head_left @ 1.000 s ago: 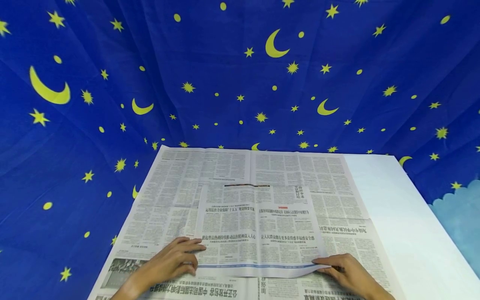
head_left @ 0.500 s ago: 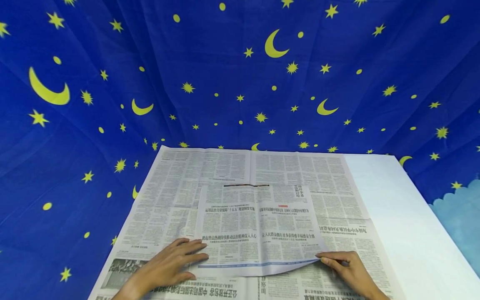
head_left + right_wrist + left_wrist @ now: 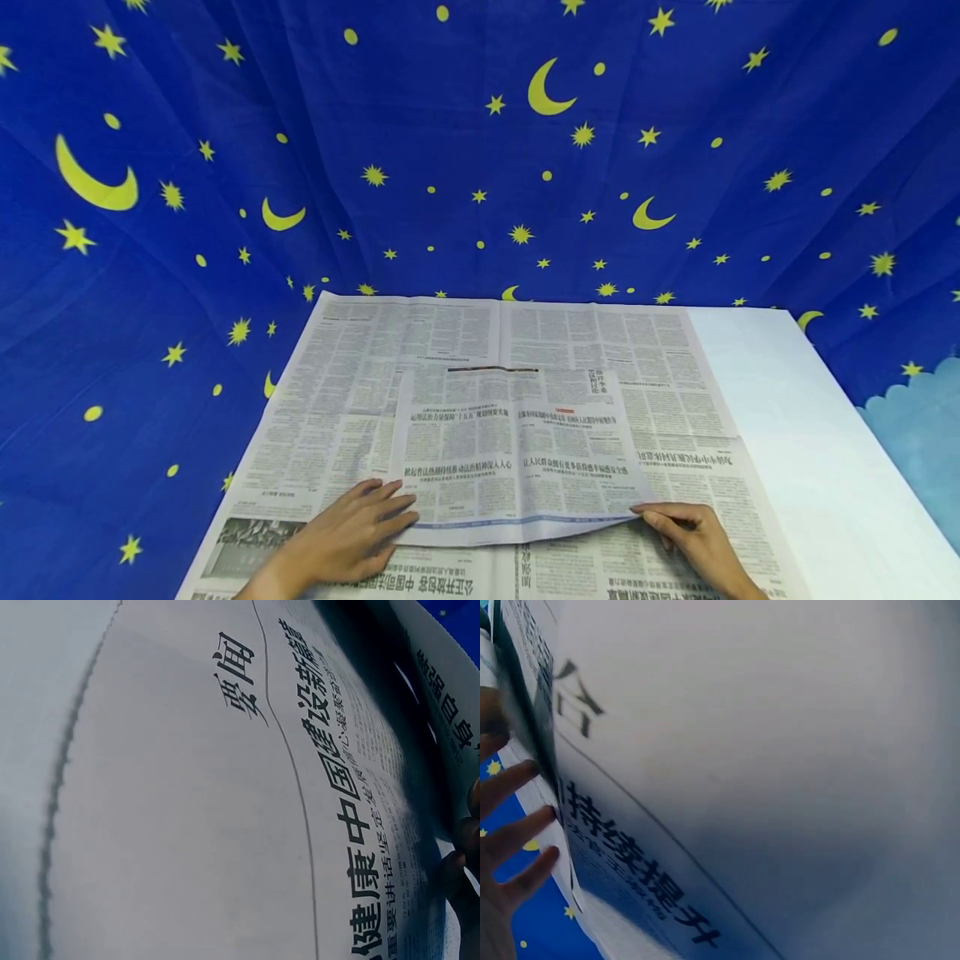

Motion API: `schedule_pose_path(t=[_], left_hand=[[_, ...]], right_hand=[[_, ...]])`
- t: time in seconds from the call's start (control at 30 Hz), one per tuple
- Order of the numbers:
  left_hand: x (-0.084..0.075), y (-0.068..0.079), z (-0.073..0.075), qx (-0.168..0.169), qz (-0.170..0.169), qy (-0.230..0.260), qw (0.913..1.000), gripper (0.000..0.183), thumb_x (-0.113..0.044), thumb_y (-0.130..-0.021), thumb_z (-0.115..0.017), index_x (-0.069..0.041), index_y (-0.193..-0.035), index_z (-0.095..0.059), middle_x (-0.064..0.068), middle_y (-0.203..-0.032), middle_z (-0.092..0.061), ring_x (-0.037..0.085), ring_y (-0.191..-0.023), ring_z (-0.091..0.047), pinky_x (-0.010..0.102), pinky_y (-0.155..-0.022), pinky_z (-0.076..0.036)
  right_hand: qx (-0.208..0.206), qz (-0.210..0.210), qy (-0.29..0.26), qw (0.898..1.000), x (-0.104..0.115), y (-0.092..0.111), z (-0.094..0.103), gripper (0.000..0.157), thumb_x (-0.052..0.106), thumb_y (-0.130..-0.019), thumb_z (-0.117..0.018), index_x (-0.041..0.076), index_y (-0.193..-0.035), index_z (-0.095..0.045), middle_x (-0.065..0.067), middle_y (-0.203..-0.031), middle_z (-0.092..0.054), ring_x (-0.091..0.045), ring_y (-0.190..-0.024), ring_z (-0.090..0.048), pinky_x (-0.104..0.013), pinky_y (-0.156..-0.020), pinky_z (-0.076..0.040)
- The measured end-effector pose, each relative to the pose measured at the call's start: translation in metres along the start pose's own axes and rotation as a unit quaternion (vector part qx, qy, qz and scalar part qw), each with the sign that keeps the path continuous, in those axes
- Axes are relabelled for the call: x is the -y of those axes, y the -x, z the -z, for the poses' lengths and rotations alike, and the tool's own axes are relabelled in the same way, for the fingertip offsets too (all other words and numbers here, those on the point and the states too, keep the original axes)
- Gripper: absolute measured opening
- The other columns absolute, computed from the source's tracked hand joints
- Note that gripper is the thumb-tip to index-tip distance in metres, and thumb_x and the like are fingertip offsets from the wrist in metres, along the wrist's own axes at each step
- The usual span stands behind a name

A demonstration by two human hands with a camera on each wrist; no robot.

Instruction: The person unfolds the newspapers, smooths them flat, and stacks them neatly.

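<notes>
A smaller newspaper sheet (image 3: 465,450), creased down its middle, lies on top of a large spread newspaper (image 3: 345,367) in the head view. At its near right corner, my right hand (image 3: 693,537) pinches the sheet between thumb and fingers, and that edge is lifted a little. My left hand (image 3: 348,533) rests at the near left corner with fingers spread and fairly straight. The left wrist view shows the fingers (image 3: 517,832) of this hand against the paper's edge. Only part of my right hand (image 3: 466,847) shows, dark, at the right border of the right wrist view.
Under the newspapers is a white tabletop (image 3: 787,417), bare along its right side. A blue cloth (image 3: 420,125) with yellow moons and stars hangs behind the table and on both sides. A printed photo (image 3: 251,546) marks the large newspaper's near left.
My right hand has moved slightly and now pinches the corner with more curled fingers. The sheet's near edge has shifted slightly away from me. My left hand's fingers have spread a bit.
</notes>
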State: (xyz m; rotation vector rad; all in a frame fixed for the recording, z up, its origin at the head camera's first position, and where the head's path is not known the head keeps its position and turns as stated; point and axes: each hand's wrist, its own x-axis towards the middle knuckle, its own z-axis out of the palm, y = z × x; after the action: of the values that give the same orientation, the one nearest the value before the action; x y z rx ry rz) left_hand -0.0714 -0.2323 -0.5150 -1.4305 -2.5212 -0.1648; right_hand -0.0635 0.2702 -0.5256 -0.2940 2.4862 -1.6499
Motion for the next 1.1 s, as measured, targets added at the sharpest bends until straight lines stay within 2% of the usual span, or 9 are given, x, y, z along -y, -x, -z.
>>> schedule_pose_path(t=[0.1,0.2,0.33,0.5,0.63,0.8,0.87,0.97,1.1], left_hand=[[0.001,-0.001,0.000,-0.027,-0.008,0.008,0.9996,0.033,-0.024,-0.083,-0.072,-0.016,-0.116,-0.071,0.000,-0.116,-0.071,0.019,-0.106,-0.067,0.041,-0.091,-0.050],[0.003,-0.001,0.000,-0.054,-0.027,-0.002,0.9982,0.022,-0.022,-0.093,-0.063,-0.015,-0.112,-0.072,-0.001,-0.109,-0.073,0.012,-0.098,-0.069,0.037,-0.090,-0.049],[0.006,-0.001,0.002,-0.084,-0.050,-0.026,0.9948,0.022,-0.016,-0.092,-0.057,-0.013,-0.108,-0.073,-0.002,-0.104,-0.074,0.012,-0.093,-0.070,0.036,-0.088,-0.048],[0.010,-0.004,0.003,-0.121,-0.046,0.015,0.9915,0.028,-0.010,-0.076,-0.066,-0.014,-0.102,-0.074,-0.005,-0.097,-0.075,0.010,-0.088,-0.070,0.036,-0.084,-0.049],[0.012,-0.006,0.002,-0.160,-0.010,0.086,0.9832,0.025,-0.009,-0.071,-0.076,-0.016,-0.094,-0.075,-0.008,-0.087,-0.074,0.007,-0.080,-0.068,0.032,-0.081,-0.048],[0.010,-0.010,0.006,-0.162,0.097,0.170,0.9671,0.019,-0.015,-0.065,-0.085,-0.022,-0.081,-0.076,-0.015,-0.079,-0.071,0.002,-0.074,-0.065,0.027,-0.077,-0.047],[0.008,-0.011,0.009,-0.134,0.161,0.221,0.9524,0.017,-0.018,-0.065,-0.086,-0.025,-0.077,-0.076,-0.018,-0.078,-0.070,-0.001,-0.074,-0.063,0.027,-0.076,-0.047],[0.005,-0.014,0.014,-0.093,0.240,0.324,0.9102,0.012,-0.023,-0.069,-0.085,-0.025,-0.076,-0.076,-0.017,-0.078,-0.069,0.000,-0.076,-0.063,0.027,-0.077,-0.050],[0.004,-0.016,0.015,-0.079,0.275,0.425,0.8589,0.009,-0.026,-0.076,-0.082,-0.019,-0.079,-0.077,-0.009,-0.081,-0.072,0.005,-0.080,-0.066,0.026,-0.080,-0.053]], right_hand=[[0.000,0.027,0.004,1.000,-0.002,0.001,0.000,0.016,0.002,-0.093,-0.061,-0.006,-0.100,-0.073,0.004,-0.087,-0.074,-0.014,-0.053,-0.053,-0.027,-0.049,-0.045],[-0.011,0.114,0.049,0.992,-0.006,0.001,0.001,0.016,-0.005,-0.083,-0.070,0.000,-0.097,-0.076,0.008,-0.079,-0.067,-0.008,-0.055,-0.049,-0.021,-0.051,-0.043],[-0.038,0.258,0.148,0.954,-0.012,-0.001,0.005,0.033,-0.008,-0.067,-0.079,0.010,-0.095,-0.078,0.009,-0.074,-0.045,-0.002,-0.062,-0.040,-0.014,-0.055,-0.034],[-0.041,0.336,0.208,0.918,-0.016,-0.004,0.011,0.017,0.024,-0.088,-0.068,0.012,-0.094,-0.079,0.010,-0.083,-0.040,0.003,-0.072,-0.039,-0.011,-0.061,-0.032],[-0.029,0.369,0.216,0.904,-0.016,-0.007,0.010,0.042,0.039,-0.095,-0.053,0.007,-0.088,-0.079,0.009,-0.084,-0.043,0.003,-0.074,-0.040,-0.008,-0.063,-0.034],[-0.018,0.373,0.219,0.901,-0.012,-0.009,0.011,0.037,0.039,-0.089,-0.061,0.008,-0.079,-0.078,0.010,-0.085,-0.044,0.003,-0.075,-0.042,-0.006,-0.067,-0.037],[0.000,0.362,0.207,0.909,-0.010,-0.010,0.012,0.024,0.034,-0.081,-0.071,0.010,-0.078,-0.078,0.011,-0.085,-0.045,0.003,-0.076,-0.045,-0.006,-0.070,-0.040],[0.049,0.332,0.157,0.929,-0.006,-0.012,0.013,0.015,0.020,-0.067,-0.083,0.012,-0.078,-0.078,0.009,-0.086,-0.050,0.000,-0.075,-0.048,-0.010,-0.070,-0.043],[0.112,0.279,0.078,0.950,-0.002,-0.012,0.016,0.023,0.008,-0.063,-0.085,0.009,-0.084,-0.078,0.004,-0.085,-0.052,-0.006,-0.074,-0.050,-0.019,-0.066,-0.044]])
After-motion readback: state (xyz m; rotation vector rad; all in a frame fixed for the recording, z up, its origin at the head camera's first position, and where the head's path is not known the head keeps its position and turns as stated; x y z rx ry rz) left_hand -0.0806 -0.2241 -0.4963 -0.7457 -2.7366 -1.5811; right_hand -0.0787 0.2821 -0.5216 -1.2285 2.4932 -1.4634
